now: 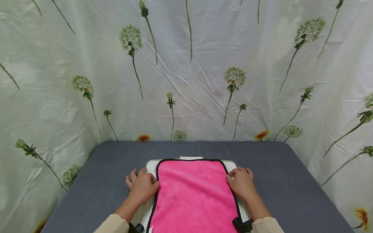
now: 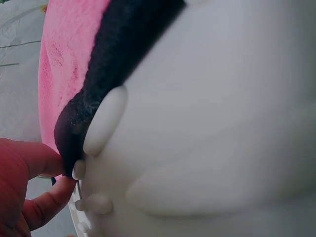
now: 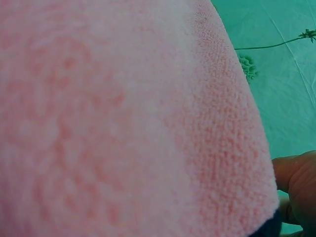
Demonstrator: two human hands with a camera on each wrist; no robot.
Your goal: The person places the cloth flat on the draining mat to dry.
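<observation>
A pink cloth [image 1: 195,197] with a black border lies over a white plastic board or tray [image 1: 151,165], its near end cut off by the frame. On the cloth's left edge, my left hand [image 1: 142,186] pinches the black border between thumb and finger, which the left wrist view shows closely at the dark hem [image 2: 71,133]. My right hand [image 1: 242,184] pinches the opposite edge of the cloth at about the same height. In the right wrist view the pink fabric [image 3: 222,123] fills most of the picture, and only part of the right hand [image 3: 301,187] shows.
The white board rests on a grey-covered table [image 1: 271,174]. Behind and around the table hangs a pale curtain [image 1: 186,81] printed with dandelions. Raised white ridges [image 2: 106,121] stand on the board's surface. Black wrist devices [image 1: 242,225] sit at the sleeves.
</observation>
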